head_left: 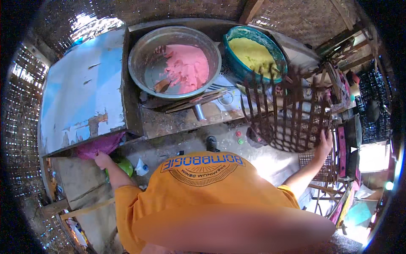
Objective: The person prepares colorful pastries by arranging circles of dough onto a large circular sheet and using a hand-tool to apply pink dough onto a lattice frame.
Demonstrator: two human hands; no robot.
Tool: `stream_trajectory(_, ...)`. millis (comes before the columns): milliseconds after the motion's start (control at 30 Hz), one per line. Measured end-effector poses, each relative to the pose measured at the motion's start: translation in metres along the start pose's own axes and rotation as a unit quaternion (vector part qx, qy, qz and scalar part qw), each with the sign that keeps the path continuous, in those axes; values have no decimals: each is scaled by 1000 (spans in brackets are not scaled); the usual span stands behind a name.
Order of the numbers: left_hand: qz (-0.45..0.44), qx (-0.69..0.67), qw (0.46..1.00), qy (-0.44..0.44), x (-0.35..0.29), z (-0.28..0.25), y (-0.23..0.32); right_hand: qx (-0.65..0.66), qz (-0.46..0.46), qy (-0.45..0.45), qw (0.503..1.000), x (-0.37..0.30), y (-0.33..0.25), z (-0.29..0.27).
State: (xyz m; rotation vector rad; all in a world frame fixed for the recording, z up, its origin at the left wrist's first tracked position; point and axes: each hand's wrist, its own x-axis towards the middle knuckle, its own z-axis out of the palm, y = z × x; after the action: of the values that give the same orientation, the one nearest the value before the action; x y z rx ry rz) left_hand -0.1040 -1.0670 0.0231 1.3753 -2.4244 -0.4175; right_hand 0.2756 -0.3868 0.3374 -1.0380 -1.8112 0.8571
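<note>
My right hand grips the rim of a dark brown open-lattice basket, held up at the right. The lattice overlaps part of the counter and the teal basin behind it. At the left, the fingers of my left hand are closed on the edge of a purple, plastic-looking item. Most of this item lies under the blue-and-white panel, so its kind is hidden.
A large metal basin holds pink powder and a wooden scoop. Beside it, a teal basin contains yellow powder. Wooden sticks and a metal cylinder rest along the counter front. A green item is below my left forearm.
</note>
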Motion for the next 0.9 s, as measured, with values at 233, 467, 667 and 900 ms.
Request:
stream_trajectory(233,8,-292,949,120,88,23,-79,473,283,-151,820,38,54,194)
stream_trajectory(467,-66,-781,618,59,-10,-139,1,562,408,-143,705,46,118,329)
stream_trajectory(667,177,-476,819,267,-83,-285,44,558,371,-279,688,45,113,333)
stream_trajectory(900,313,-606,731,4,-219,-312,245,305,458,-623,556,62,146,262)
